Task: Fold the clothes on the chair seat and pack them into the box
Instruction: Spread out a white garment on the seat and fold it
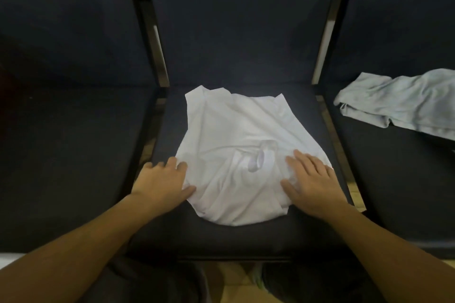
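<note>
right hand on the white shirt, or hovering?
Touching. In the head view the right hand lies flat on the white shirt, fingers spread, cloth bunched under the thumb.

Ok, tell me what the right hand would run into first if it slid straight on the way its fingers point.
The right hand lies flat on the white shirt, fingers pointing away and slightly left. Sliding on, it would likely first meet the shirt's collar opening, then more shirt fabric.

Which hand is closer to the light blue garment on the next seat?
Right. The right hand rests on the white shirt, on the side toward the light blue garment; the left hand is at the shirt's far edge.
</note>
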A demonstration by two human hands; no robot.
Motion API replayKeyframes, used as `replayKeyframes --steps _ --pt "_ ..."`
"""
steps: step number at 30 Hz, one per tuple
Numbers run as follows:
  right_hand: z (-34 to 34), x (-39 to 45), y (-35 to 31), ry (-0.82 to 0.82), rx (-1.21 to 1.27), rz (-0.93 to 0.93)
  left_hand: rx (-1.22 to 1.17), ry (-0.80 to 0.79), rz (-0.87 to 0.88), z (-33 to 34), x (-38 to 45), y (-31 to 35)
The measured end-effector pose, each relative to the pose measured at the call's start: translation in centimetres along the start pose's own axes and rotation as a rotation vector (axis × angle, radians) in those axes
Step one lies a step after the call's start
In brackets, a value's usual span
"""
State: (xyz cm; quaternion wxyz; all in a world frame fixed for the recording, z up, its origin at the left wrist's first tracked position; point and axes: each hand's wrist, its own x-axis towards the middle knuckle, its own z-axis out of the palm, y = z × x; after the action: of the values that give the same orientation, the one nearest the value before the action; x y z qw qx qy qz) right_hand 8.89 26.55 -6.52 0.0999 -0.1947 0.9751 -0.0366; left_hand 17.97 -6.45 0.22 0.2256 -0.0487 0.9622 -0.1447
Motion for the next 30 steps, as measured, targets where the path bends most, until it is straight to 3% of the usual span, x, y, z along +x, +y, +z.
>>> replayKeyframes --steps 4,6,11,15,17,20,22,23,25,27,30 --pt "-2.5 -2.5 0.0 -0.120 -0.130 0.058 -0.013 -0.074 0.011 -0.4 -2.0 0.5" --pt "-3.4 -2.6 0.5 -0.118 -0.077 0.057 -0.008 -0.052 0.033 -0.9 -2.4 0.7" --pt "-4.2 2.2 1.4 0.123 0.170 -0.082 -0.145 0.237 0.225 -1.8 2.7 2.8" --pt "-2.6 5.4 0.2 0.002 0.131 -0.071 -0.248 0.096 0.156 -1.0 6.8 3.4" --pt "-2.2 6.3 0.5 -0.028 0.025 -0.007 -0.183 0.059 0.124 -0.5 7.2 3.0" --pt "-2.9 7.6 1.6 0.177 0.042 0.031 -0.077 0.098 0.131 -1.9 7.0 2.3" --pt "-3.2 9.2 2.3 0.348 0.092 0.119 -0.089 0.225 0.130 -3.8 8.8 1.7" --pt "-3.5 10.1 2.5 0.348 0.127 0.198 -0.127 0.298 0.110 -4.6 10.2 1.3" --pt "-4.6 11.8 1.9 0.165 0.196 0.364 -0.238 0.376 0.022 -5.6 13.5 0.8" --pt "-5.5 13.5 1.3 -0.036 0.155 0.438 -0.414 0.275 -0.097 -6.1 16.8 0.6" --pt "-6.3 15.6 1.0 -0.026 0.296 0.424 -0.619 0.025 -0.135 -6.3 19.6 0.2"
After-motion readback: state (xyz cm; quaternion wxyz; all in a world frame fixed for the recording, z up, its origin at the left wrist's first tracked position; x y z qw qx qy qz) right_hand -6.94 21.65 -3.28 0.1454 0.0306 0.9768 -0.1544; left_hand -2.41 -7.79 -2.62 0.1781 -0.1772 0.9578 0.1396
